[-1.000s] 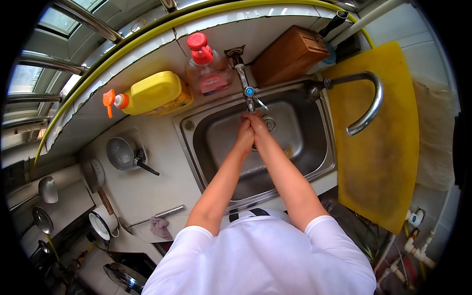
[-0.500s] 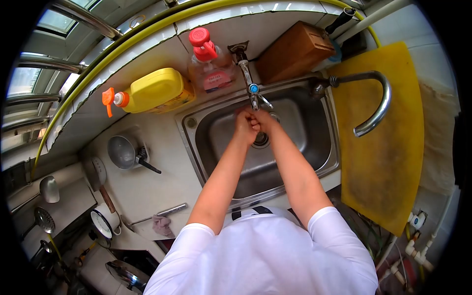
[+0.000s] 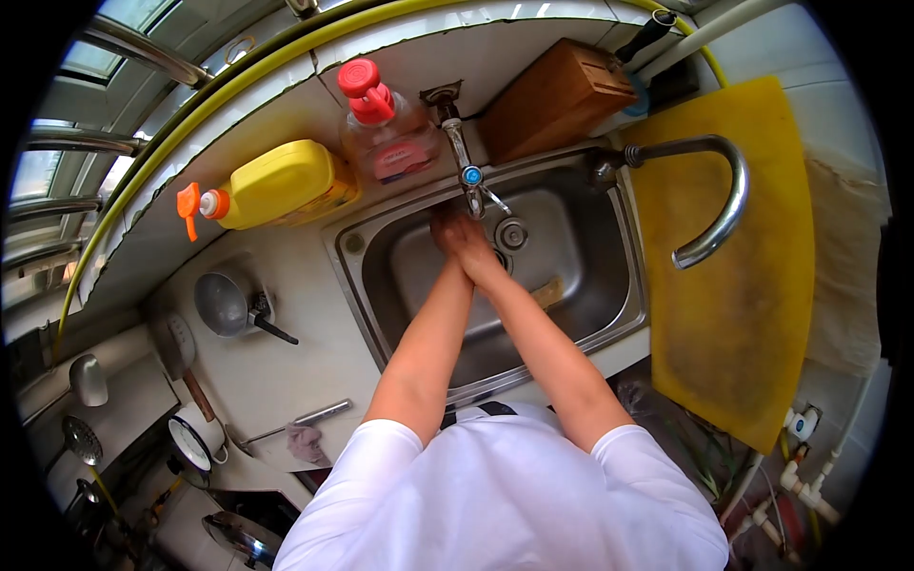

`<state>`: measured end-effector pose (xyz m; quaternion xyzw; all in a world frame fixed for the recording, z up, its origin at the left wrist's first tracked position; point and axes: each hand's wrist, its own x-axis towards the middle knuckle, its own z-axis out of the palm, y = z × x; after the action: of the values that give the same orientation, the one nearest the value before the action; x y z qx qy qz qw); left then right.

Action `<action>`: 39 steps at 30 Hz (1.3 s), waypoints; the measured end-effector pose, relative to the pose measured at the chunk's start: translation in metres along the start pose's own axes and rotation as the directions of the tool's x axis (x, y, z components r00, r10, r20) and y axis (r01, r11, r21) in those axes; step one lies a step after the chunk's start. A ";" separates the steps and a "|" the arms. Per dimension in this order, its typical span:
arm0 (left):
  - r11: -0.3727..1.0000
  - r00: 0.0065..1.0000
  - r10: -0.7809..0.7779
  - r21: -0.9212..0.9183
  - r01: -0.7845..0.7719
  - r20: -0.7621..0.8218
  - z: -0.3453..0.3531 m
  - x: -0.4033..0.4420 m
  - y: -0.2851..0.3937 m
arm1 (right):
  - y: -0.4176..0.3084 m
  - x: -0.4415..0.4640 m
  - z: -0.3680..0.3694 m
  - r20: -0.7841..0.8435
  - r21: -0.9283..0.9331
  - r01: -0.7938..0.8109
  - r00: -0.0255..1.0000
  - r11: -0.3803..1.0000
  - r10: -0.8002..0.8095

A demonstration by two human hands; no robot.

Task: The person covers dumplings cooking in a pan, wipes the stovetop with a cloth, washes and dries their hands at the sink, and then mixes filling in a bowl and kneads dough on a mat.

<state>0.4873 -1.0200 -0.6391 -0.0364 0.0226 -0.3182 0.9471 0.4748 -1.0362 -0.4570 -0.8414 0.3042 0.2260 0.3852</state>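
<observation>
My left hand [image 3: 444, 231] and my right hand [image 3: 474, 255] are pressed together over the steel sink [image 3: 400, 276], just under and left of the tap [image 3: 470, 177]. The right hand lies flat across the left, fingers stretched out. The left hand's fingers also look extended, though they are shaded and partly covered. Neither hand holds an object. A round drain fitting [image 3: 511, 233] shows right of the hands. Whether water runs from the tap is hard to tell.
A yellow bottle [image 3: 281, 184] and a pump bottle with red top [image 3: 390, 138] stand behind the sink, beside a wooden knife block [image 3: 557, 100]. A curved spout [image 3: 733, 190] arches over the yellow board [image 3: 728, 314] at right. A small pot [image 3: 226, 303] sits left.
My hands have shifted left and slightly down from under the tap, uncovering the drain fitting. The right hand has gone from curled fingers to lying flat against the left. The view has shifted slightly.
</observation>
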 end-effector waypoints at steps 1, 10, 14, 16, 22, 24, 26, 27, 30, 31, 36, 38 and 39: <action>0.972 0.984 0.056 0.235 -0.015 -0.167 0.036 -0.001 -0.001 | 0.004 -0.020 0.008 -0.208 0.457 0.110 0.978 0.883 -0.015; 0.773 0.601 -0.103 0.317 0.550 -0.793 0.169 -0.010 0.026 | 0.027 -0.040 -0.040 -0.454 0.365 0.379 0.870 0.850 -0.192; 0.455 0.582 0.067 0.544 0.705 -0.810 0.198 -0.041 0.044 | -0.009 -0.104 -0.100 -0.659 0.287 0.519 0.717 0.805 -0.227; -0.114 0.841 0.198 0.840 0.530 -0.504 0.164 -0.070 0.055 | -0.038 -0.138 -0.133 -0.628 0.177 0.485 0.726 0.857 -0.281; -0.574 0.961 0.213 0.774 0.269 -0.176 0.200 -0.125 0.060 | -0.086 -0.165 -0.134 -0.457 -0.357 0.238 0.799 0.903 -0.391; -0.505 0.923 0.253 0.774 0.382 -0.290 0.263 -0.122 0.064 | -0.082 -0.164 -0.123 -0.481 -0.374 0.246 0.773 0.894 -0.414; -0.424 0.876 0.255 0.767 0.481 -0.408 0.294 -0.118 0.064 | -0.074 -0.169 -0.124 -0.491 -0.171 0.404 0.756 0.898 -0.434; -0.343 0.918 0.303 0.870 0.354 -0.254 0.301 -0.116 0.068 | -0.073 -0.178 -0.127 -0.469 -0.190 0.406 0.762 0.894 -0.446; -0.226 0.933 0.355 0.974 0.030 0.053 0.346 -0.117 0.073 | -0.060 -0.193 -0.137 -0.491 -0.142 0.428 0.752 0.892 -0.439; -0.180 0.941 0.327 0.983 -0.030 0.089 0.368 -0.121 0.074 | -0.059 -0.200 -0.138 -0.548 -0.090 0.457 0.719 0.885 -0.428; -0.115 0.952 0.084 0.952 -0.285 0.295 0.452 -0.148 0.077 | -0.065 -0.247 -0.139 -0.596 0.427 0.643 0.729 0.636 -0.337; 0.114 0.950 -0.080 0.949 -0.293 0.303 0.453 -0.151 0.087 | -0.056 -0.254 -0.133 -0.574 0.604 0.691 0.723 0.396 -0.386; 0.360 0.931 -0.223 0.912 -0.197 0.289 0.452 -0.150 0.090 | -0.050 -0.247 -0.122 -0.553 0.698 0.668 0.732 0.259 -0.397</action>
<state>0.4516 -0.8328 -0.1938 0.4474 -0.3378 -0.2691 0.7831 0.3510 -1.0231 -0.2063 -0.5972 0.1173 -0.2208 0.7622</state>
